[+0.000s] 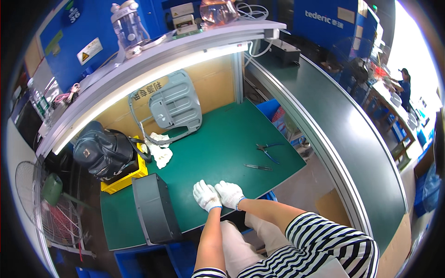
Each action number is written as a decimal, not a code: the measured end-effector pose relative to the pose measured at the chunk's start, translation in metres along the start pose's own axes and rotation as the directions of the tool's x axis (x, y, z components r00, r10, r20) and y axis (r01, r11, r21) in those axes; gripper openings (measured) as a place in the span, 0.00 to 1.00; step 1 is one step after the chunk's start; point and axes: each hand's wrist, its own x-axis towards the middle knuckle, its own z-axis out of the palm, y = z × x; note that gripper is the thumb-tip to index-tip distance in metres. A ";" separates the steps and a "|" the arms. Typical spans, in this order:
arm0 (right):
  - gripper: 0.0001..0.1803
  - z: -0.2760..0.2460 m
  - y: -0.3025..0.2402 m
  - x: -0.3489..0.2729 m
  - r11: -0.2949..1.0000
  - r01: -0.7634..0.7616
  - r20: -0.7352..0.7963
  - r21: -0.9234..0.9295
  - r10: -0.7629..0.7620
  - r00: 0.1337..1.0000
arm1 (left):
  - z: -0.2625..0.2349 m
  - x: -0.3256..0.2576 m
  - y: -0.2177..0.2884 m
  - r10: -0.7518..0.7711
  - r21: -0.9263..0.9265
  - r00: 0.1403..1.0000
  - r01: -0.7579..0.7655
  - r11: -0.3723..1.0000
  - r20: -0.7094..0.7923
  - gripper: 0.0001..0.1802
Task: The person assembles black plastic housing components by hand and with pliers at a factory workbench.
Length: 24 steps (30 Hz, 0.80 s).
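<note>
My left hand [206, 195] and my right hand [229, 194], both in white knit gloves, rest side by side at the near edge of the green worktop [218, 148]. The fingers lie loosely on the surface, and I see nothing held in either hand. To the right lie cutting pliers [267, 151] with blue handles, their handles spread. A slim dark pen-like tool [257, 167] sits just nearer to me. Left of my hands stands a long dark grey box-shaped part [156, 208].
A dark backpack [104, 150] sits in a yellow crate [124, 184] at left. White cloths [160, 155] lie near a grey plastic panel [175, 102] leaning at the back. A lit shelf [162, 51] spans above. A conveyor [343, 116] runs along the right; a fan [55, 204] stands left.
</note>
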 end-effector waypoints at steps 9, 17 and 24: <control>0.10 0.001 0.005 -0.001 0.999 0.012 -0.020 0.033 -0.011 1.000 | 0.003 -0.001 -0.002 0.024 0.031 1.000 -0.025 0.999 0.019 0.17; 0.10 0.004 0.010 -0.001 0.998 0.038 -0.049 0.050 -0.035 0.998 | 0.000 -0.001 0.003 0.015 -0.015 0.999 -0.014 1.000 0.028 0.19; 0.09 0.003 0.008 -0.001 0.999 0.016 -0.040 0.050 -0.014 0.999 | 0.000 -0.001 0.002 0.035 0.018 0.999 -0.036 0.999 0.021 0.19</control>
